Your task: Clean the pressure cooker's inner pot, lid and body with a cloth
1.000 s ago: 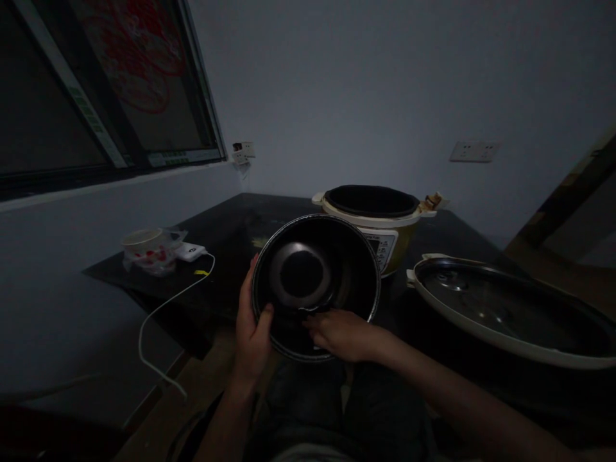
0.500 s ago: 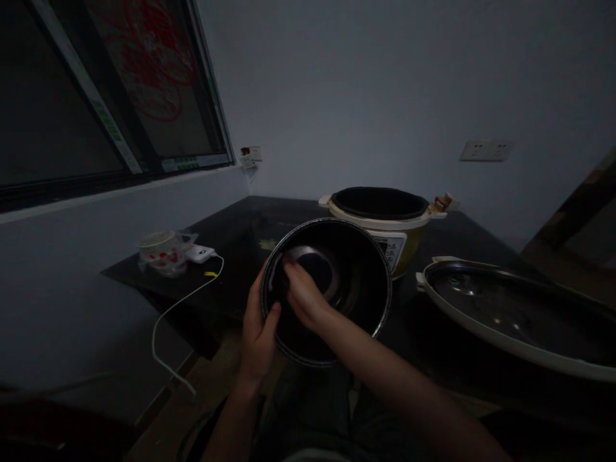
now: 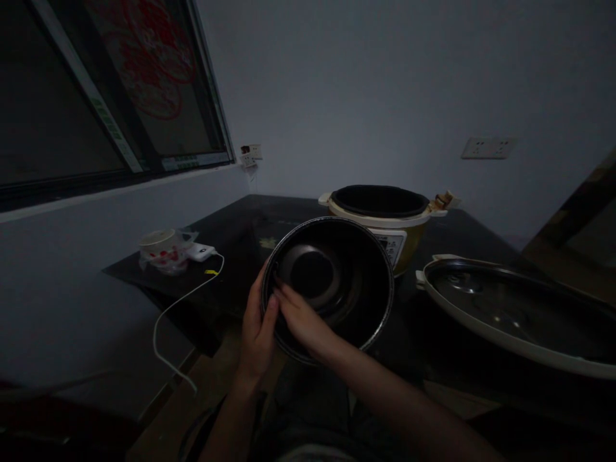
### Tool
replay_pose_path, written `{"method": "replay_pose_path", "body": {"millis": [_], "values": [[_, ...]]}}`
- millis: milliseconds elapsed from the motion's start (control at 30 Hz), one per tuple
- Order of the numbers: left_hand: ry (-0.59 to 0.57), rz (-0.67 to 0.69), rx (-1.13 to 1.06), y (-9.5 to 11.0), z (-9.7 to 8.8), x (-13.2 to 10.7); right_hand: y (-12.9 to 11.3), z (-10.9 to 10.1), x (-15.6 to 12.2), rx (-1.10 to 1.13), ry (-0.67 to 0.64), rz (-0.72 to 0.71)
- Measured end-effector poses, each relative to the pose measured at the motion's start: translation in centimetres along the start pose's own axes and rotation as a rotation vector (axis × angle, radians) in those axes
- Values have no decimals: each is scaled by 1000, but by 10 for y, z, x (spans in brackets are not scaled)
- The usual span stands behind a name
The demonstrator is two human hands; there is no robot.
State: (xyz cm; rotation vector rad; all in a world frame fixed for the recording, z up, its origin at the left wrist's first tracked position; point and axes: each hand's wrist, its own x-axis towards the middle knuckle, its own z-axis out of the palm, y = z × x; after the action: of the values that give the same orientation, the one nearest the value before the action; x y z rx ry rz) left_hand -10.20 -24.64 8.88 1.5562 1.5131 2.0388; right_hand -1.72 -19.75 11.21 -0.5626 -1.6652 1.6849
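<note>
A dark inner pot (image 3: 346, 276) with a bright metal rim is tipped toward me, held over my lap. My left hand (image 3: 257, 333) grips its left rim, thumb inside and fingers behind. My right hand (image 3: 301, 317) reaches inside the pot and lies against the lower left inner wall, fingers together and pressed on the surface. Whether anything is under those fingers is hidden in the dim light.
A yellow-and-cream electric cooker body (image 3: 385, 221) stands open on the dark table (image 3: 240, 237) behind the pot. Its large lid (image 3: 510, 311) lies upturned at the right. A bagged cup (image 3: 163, 250) and a white charger with cable (image 3: 202, 253) sit at the left.
My right hand moved from the pot's bottom edge up to its left inner wall, then slid back down along it. My left hand kept its hold on the rim.
</note>
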Motion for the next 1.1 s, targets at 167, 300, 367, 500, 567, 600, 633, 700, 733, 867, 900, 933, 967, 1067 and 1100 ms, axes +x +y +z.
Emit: {"method": "replay_pose_path", "body": {"millis": [167,300,367,500,567,600,633,700,733,867,900,933,967,1067,1100], "values": [[-15,11,18,1,-1,0,-18,7,25,256,228,2],[-51,19,-63,0,-3,-1,-23,12,29,337,283,-21],[-75,0,-139,-2,-3,-3,-20,15,19,286,264,-21],[-85,-35,-229,-7,-3,-6,-10,21,-10,92,151,-123],[-75,-27,-232,-9,-2,-6,-6,23,-19,39,132,-156],[-71,-32,-233,-9,-2,-6,-6,23,-19,33,136,-163],[-69,-40,-233,-9,-3,-7,-7,23,-18,39,144,-173],[-66,-70,-230,-11,-3,-8,-12,23,-10,69,183,-197],[-66,-85,-231,-13,-4,-9,-15,23,-5,89,210,-206],[-64,-92,-239,-20,-8,-14,-23,26,6,128,304,-222],[-62,-100,-235,-21,-9,-15,-23,27,4,111,304,-235],[-62,-110,-228,-21,-10,-15,-23,28,1,83,293,-246],[-59,-118,-224,-21,-10,-15,-21,29,-3,47,270,-250],[-77,-106,-265,-15,-8,-11,-16,27,-20,-97,160,-208],[-92,-91,-294,-12,-8,-9,-14,25,-26,-154,120,-183]]}}
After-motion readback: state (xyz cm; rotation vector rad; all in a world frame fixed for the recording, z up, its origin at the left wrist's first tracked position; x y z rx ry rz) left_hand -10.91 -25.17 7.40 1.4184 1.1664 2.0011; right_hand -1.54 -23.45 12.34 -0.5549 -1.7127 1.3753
